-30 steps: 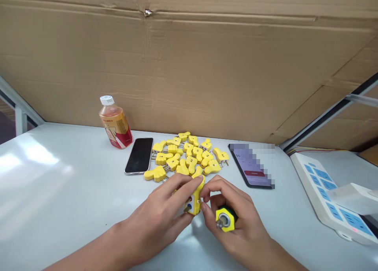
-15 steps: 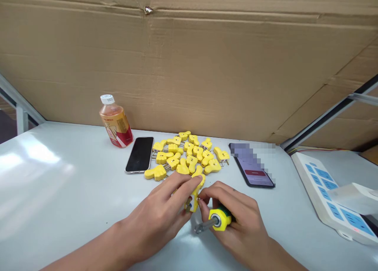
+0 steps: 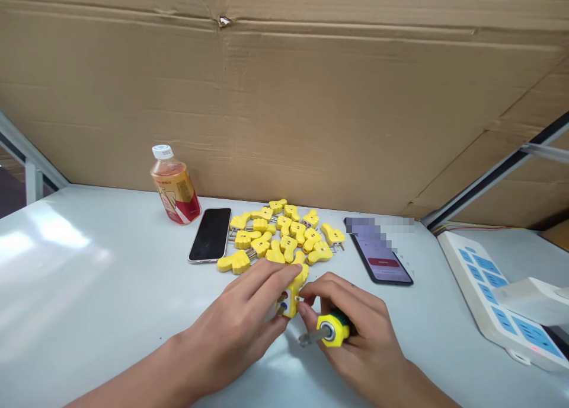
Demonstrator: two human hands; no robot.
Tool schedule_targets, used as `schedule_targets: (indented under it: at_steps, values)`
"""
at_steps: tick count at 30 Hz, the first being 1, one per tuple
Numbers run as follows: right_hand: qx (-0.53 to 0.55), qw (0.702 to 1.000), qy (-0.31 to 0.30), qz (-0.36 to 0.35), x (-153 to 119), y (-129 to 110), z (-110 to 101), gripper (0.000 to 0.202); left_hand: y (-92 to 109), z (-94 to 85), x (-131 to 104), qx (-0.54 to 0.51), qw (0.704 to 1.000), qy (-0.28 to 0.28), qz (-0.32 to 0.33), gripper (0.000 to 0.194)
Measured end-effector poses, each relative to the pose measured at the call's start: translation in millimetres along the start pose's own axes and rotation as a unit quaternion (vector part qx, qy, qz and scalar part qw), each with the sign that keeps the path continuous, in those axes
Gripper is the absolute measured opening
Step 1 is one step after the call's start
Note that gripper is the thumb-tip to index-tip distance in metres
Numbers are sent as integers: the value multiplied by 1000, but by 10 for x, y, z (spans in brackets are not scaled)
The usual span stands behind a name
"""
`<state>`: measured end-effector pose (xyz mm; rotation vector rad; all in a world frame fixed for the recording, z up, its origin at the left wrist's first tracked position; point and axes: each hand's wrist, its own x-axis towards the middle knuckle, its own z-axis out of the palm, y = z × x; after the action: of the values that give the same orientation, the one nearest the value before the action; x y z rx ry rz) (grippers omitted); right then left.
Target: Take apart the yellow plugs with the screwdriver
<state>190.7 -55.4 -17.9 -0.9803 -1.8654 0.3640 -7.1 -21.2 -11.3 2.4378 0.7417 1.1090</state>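
My left hand is closed around a yellow thumb-shaped plug, steadying it above the table with its metal prongs and white face turned toward me. My right hand grips a screwdriver with a yellow and green handle, its shaft pointing left. The right thumb and forefinger also pinch a small screw against the plug's right side. Just beyond my hands lies a pile of similar yellow plugs, several with prongs showing.
A drink bottle and a dark-screened phone stand left of the pile. A lit phone lies to the right. A white power strip with an adapter occupies the right side. Cardboard walls the back.
The held plug has turned slightly, so its prong face shows more. The small screw shows more clearly at its side. The screwdriver has shifted a little to the right.
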Motion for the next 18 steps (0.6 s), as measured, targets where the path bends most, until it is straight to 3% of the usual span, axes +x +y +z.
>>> schedule_targets:
  at_steps: [9, 18]
  values:
    - [-1, 1000, -16, 6, -45, 40, 28, 17, -8, 12, -25, 152, 979, 17, 132, 34]
    - [35, 999, -17, 26, 18, 20, 31, 18, -20, 22, -52, 142, 981, -23, 133, 34]
